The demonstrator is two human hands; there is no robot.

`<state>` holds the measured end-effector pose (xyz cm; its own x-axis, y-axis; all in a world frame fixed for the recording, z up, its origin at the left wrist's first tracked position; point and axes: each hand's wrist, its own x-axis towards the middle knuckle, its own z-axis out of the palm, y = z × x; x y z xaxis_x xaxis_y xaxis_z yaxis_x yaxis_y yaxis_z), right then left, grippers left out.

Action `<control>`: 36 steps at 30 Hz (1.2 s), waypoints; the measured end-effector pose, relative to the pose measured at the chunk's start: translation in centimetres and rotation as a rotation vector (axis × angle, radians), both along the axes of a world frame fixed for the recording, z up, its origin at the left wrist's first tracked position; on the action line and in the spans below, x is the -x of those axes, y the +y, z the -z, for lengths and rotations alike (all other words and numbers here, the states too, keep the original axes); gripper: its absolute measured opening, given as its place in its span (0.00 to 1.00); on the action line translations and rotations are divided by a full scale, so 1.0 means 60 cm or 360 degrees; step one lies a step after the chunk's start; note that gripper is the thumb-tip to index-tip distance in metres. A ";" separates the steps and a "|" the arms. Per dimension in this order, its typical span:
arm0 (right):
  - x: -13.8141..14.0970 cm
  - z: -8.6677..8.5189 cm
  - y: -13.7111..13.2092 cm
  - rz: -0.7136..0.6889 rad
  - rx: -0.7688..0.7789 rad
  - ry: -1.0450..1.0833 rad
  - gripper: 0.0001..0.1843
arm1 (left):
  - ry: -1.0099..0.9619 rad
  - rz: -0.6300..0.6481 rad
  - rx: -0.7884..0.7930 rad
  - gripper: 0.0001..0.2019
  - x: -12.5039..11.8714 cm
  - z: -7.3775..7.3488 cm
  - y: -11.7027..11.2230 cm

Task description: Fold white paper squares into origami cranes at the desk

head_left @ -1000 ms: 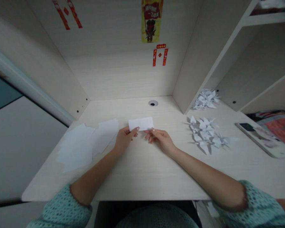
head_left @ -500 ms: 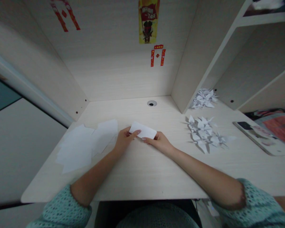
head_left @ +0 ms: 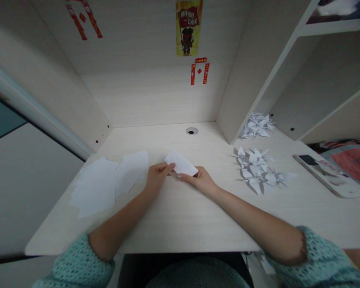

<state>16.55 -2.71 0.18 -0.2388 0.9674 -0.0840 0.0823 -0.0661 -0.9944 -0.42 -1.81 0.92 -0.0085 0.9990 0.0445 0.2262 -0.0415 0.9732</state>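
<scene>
Between my two hands, just above the desk, is a folded piece of white paper [head_left: 182,163], tilted down toward the right. My left hand [head_left: 158,175] pinches its left corner, thumb on top and fingers beneath. At the right end, my right hand [head_left: 200,177] grips the paper with the thumb along its near edge; the other fingers are mostly hidden behind it. Loose white paper sheets [head_left: 96,188] lie overlapping to the left of my left hand. Off to the right sits a cluster of folded paper cranes [head_left: 255,168].
A second heap of paper cranes [head_left: 257,125] rests beyond the upright divider [head_left: 246,80]. A phone [head_left: 330,176] lies at the right, beside a red and grey cloth [head_left: 352,162]. Toward the back of the desk [head_left: 180,224] is a round cable hole [head_left: 192,131].
The folded paper has turned slightly, its far left corner now higher and its right end lower. My left hand has shifted a little to the left along the paper's edge.
</scene>
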 end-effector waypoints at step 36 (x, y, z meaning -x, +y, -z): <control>-0.009 0.014 0.007 0.0045 0.0055 -0.0028 0.18 | -0.0532 -0.0411 0.0027 0.21 0.030 -0.001 0.033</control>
